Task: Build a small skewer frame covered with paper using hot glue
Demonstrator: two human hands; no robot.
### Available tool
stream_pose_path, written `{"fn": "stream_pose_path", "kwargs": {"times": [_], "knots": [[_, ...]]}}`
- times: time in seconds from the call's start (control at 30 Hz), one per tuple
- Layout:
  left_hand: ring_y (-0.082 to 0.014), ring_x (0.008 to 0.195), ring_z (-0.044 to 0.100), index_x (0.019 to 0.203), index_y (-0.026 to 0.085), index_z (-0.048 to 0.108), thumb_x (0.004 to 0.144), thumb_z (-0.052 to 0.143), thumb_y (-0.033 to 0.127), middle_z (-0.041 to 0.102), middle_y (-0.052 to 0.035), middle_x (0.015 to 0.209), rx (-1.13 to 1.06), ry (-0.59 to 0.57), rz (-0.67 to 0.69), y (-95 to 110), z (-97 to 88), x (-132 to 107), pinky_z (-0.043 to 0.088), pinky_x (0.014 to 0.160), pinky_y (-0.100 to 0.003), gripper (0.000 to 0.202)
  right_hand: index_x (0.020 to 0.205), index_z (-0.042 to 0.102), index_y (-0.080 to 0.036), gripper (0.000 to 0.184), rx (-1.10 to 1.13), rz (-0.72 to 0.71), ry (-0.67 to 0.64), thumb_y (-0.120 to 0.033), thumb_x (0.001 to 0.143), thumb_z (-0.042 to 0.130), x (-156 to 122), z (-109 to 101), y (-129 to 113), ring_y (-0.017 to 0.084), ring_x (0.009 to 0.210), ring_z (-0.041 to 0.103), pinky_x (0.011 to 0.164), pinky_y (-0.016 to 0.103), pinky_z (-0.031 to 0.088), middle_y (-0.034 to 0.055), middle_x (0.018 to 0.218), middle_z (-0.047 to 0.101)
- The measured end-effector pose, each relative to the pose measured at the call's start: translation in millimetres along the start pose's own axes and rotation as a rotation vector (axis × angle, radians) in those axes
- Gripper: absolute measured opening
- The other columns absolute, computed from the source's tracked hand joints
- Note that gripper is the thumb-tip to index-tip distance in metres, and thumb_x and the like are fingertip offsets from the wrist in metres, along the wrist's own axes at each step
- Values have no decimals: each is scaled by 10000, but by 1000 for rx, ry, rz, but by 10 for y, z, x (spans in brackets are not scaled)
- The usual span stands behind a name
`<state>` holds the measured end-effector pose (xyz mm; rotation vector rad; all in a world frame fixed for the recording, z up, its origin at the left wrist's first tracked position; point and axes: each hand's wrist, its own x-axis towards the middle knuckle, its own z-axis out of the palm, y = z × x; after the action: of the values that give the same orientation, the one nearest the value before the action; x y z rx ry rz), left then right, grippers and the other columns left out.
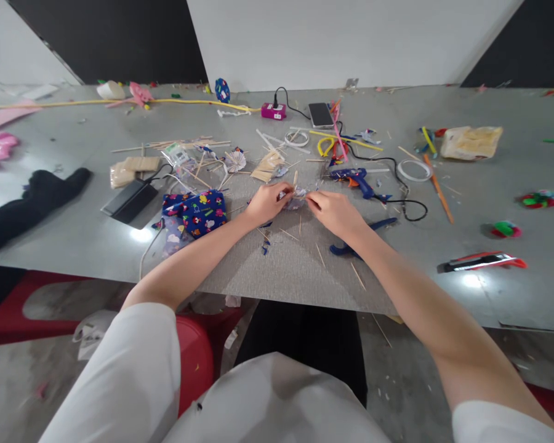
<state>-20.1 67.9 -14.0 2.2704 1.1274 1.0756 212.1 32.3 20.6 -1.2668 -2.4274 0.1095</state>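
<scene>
Above the table's middle, my left hand (270, 203) is closed, thumb and fingers pinched on a small pale patterned piece (294, 202) with thin wooden sticks in it. My right hand (335, 212) meets it from the other side, its fingertips closed on a thin wooden stick at the piece's edge. The fingers partly hide the joint. Just beyond my right hand lies a blue glue gun (357, 179) with a black cord. Blue-handled scissors (344, 250) lie partly under my right forearm. A folded blue patterned cloth (205, 212) rests left of my left hand.
Loose wooden sticks (321, 254) and scraps litter the grey table (240, 271). A black adapter box (130, 202) is at left, a purple power socket (273, 111) and phone (321, 115) at the back. An orange-red utility knife (484, 261) lies right, near the front edge.
</scene>
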Motion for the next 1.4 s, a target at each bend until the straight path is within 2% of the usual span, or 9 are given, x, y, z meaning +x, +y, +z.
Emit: {"fn": "stream_pose_path", "kwargs": {"times": [0.4,0.8,1.13,1.4], "knots": [[-145,818,719,1039,178,740,1000,665,212,797,-61,976,34,4,16,8,-1,4,525,801,-257,90,1128,749,-180,295,13,-2,3,-224,1066,464,-8,-20,-37,263,942,705,806,369,473,133,1072,769],[-144,855,720,1079,169,739,1010,645,214,803,-64,1017,37,-17,-2,7,-5,-1,522,820,-252,125,1060,734,-183,239,0,-11,-24,-202,1067,496,-5,-24,-26,233,876,686,767,339,422,105,1003,755],[-139,846,716,1076,160,735,999,665,188,801,-72,1013,29,-9,11,14,-1,-2,523,835,-249,109,1058,736,-186,236,15,-19,-59,-202,1067,501,2,-28,-25,230,883,681,755,334,413,104,1016,753],[-146,857,721,1076,162,738,1008,662,229,799,-79,1022,28,-19,0,2,-3,1,532,845,-260,122,1044,733,-180,226,2,-24,-68,-190,1061,508,4,-1,-34,226,868,685,751,332,415,101,1005,759]]}}
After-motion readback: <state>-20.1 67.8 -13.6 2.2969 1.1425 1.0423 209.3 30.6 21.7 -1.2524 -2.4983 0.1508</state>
